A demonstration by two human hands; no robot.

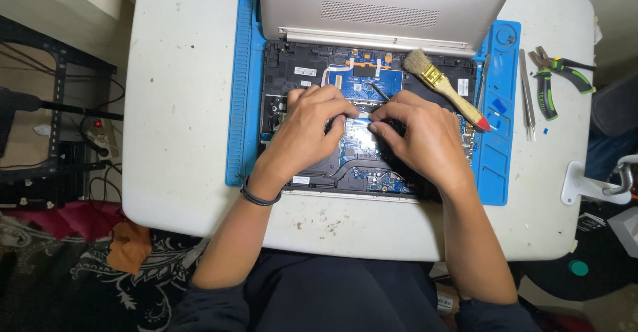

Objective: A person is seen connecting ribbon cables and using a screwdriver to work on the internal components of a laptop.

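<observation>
both hands press fingertips on a white ribbon cable (359, 118) inside the opened laptop (372, 99): left hand (312, 126) and right hand (419, 136) curled, pinning it flat; brush (446, 87) is parked aside.

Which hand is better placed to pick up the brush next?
Right. The right hand lies beside the brush, whose handle rests just past its knuckles. The left hand is farther off, across the laptop.
</observation>
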